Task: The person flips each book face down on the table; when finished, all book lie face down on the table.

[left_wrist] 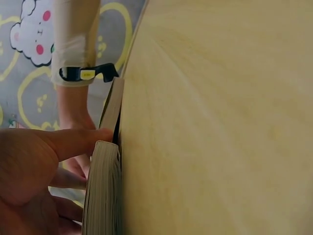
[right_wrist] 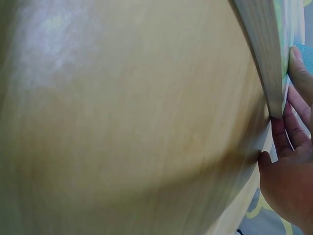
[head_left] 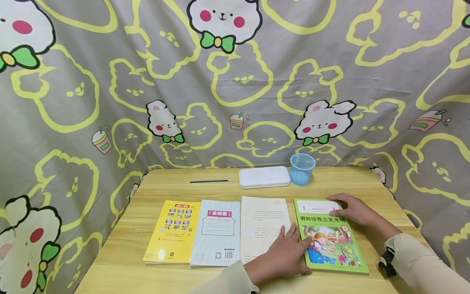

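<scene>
A green book (head_left: 354,255) with a cartoon child on its cover lies at the right end of a row on the table. My right hand (head_left: 353,210) holds its top right corner, thumb on the cover and other fingers around the edge. The right wrist view shows those fingers at the book's corner (right_wrist: 274,105). My left hand (head_left: 282,253) rests with spread fingers over the lower right of a cream book (head_left: 262,212), and its thumb reaches the green book's left side. In the left wrist view the thumb (left_wrist: 80,141) lies where two book ends meet.
A pale blue book (head_left: 216,245) and a yellow book (head_left: 172,232) continue the row leftward. Behind stand a pencil (head_left: 211,181), a white case (head_left: 264,177) and a blue mesh cup (head_left: 302,171). A patterned grey curtain (head_left: 227,94) encloses the wooden table (head_left: 117,261).
</scene>
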Demonstrator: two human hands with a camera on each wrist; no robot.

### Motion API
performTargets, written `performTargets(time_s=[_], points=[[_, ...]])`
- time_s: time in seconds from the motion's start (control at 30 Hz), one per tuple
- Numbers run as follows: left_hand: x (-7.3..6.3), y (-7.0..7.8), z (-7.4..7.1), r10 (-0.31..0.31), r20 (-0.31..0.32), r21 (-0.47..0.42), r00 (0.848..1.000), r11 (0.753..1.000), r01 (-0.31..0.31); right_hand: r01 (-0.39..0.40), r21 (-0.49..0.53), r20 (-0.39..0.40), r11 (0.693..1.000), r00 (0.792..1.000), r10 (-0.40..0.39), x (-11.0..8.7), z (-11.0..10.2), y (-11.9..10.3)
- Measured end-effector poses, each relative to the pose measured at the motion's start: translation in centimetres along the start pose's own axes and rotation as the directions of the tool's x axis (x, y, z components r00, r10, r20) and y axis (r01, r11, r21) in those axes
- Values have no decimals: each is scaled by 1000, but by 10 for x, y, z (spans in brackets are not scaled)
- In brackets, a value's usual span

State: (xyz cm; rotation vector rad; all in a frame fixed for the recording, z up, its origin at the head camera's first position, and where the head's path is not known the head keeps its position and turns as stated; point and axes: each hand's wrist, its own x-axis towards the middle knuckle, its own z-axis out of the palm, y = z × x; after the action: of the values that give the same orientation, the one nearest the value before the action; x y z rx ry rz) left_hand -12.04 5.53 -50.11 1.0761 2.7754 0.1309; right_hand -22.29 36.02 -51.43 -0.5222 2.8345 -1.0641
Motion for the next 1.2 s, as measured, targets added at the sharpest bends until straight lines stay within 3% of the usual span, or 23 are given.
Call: performTargets(time_s=[0.3,0.53,0.77,0.87,1.03,1.13,1.2], points=[[-3,-1,-8,14,-6,-73,1000,997,-14,-12,2,1,1000,1000,12,0,0,0],[-1,0,-13,-8,-19,-146,1000,989,5,-15,8,-1,1000,1000,15,0,-1,1],[-1,4,-22,-35,-22,-322,999,946,26,-12,8,5,1000,1000,12,0,-1,0],[-1,5,-25,-51,-50,-411,997,911,26,-11,11,8,1000,1000,11,0,-1,0],[0,7,-25,-86,-99,-562,991,827,15,-13,12,10,1000,1000,13,0,-1,1],[0,7,-22,-109,-117,-668,987,745,3,-10,5,8,1000,1000,10,-1,0,2],[0,7,-21,-126,-123,-745,984,667,-7,-10,2,6,1000,1000,10,-1,0,3]])
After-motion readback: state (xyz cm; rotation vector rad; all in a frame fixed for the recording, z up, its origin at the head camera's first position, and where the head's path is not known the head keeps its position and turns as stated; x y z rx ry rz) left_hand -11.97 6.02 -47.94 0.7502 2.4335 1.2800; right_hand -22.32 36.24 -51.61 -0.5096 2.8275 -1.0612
